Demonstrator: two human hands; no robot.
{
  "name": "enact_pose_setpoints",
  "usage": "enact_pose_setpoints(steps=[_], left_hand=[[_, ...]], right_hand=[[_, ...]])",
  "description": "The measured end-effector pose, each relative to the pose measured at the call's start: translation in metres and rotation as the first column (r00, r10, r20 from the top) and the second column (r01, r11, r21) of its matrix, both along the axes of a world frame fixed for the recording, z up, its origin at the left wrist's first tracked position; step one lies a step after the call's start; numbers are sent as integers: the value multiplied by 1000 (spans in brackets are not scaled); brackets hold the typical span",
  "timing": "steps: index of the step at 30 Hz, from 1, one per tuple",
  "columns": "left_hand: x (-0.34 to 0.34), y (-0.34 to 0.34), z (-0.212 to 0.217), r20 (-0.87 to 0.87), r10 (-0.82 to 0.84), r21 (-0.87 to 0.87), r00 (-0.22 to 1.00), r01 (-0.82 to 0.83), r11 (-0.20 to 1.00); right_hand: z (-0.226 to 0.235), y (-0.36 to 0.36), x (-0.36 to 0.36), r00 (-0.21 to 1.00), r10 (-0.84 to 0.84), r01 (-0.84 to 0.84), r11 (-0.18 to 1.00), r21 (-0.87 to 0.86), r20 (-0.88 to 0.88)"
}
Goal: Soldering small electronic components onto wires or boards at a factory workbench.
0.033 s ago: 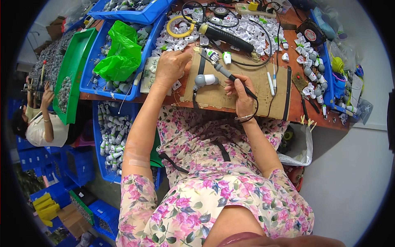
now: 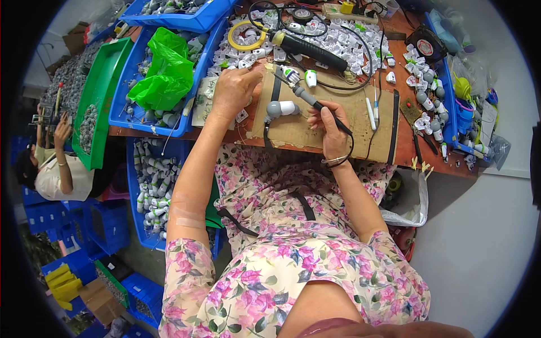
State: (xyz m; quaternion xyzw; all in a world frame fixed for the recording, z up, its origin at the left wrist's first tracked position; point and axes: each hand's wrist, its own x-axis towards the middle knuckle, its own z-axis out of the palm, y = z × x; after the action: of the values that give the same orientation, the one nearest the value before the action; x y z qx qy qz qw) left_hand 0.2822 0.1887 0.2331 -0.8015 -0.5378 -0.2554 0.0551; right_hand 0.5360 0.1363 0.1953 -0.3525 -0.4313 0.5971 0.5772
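Note:
My right hand (image 2: 331, 127) is closed around a soldering iron (image 2: 307, 98) with a grey and black handle, its tip pointing up and left. My left hand (image 2: 230, 93) is at the cardboard's far left corner, fingers bent and pressed together; what they hold, if anything, is hidden. Near the iron's tip lies a white-and-green plastic piece (image 2: 291, 75), and beside it another white-and-green cap (image 2: 310, 78). A grey-and-white bulb-shaped piece (image 2: 287, 108) rests on the cardboard sheet (image 2: 344, 143) between my hands.
Many white plastic parts (image 2: 352, 48) heap behind the cardboard, with a black cylindrical tool (image 2: 310, 52) and a yellow tape ring (image 2: 247, 48). Blue bins (image 2: 121, 112) stand at left, one under a green bag (image 2: 166, 73). A white pen (image 2: 370, 114) lies right. A co-worker (image 2: 62, 174) sits far left.
The co-worker's hand at far left has shifted slightly. My own hands and the pieces between them show no visible change.

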Motion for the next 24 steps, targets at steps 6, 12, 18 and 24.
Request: enact_pose_setpoints(steps=[6, 12, 18, 24], left_hand=[[1, 0, 0, 6, -5, 22, 1000, 5, 1000], [1, 0, 0, -5, 2, 22, 1000, -2, 1000], [0, 0, -1, -24, 17, 16, 1000, -17, 1000], [0, 0, -1, -46, 20, -2, 999, -20, 1000]], right_hand=[[0, 0, 0, 1000, 7, -7, 1000, 1, 6], [-2, 0, 0, 1000, 8, -8, 1000, 5, 2], [-2, 0, 0, 1000, 20, -20, 1000, 7, -7], [-1, 0, 0, 1000, 21, -21, 1000, 8, -12]])
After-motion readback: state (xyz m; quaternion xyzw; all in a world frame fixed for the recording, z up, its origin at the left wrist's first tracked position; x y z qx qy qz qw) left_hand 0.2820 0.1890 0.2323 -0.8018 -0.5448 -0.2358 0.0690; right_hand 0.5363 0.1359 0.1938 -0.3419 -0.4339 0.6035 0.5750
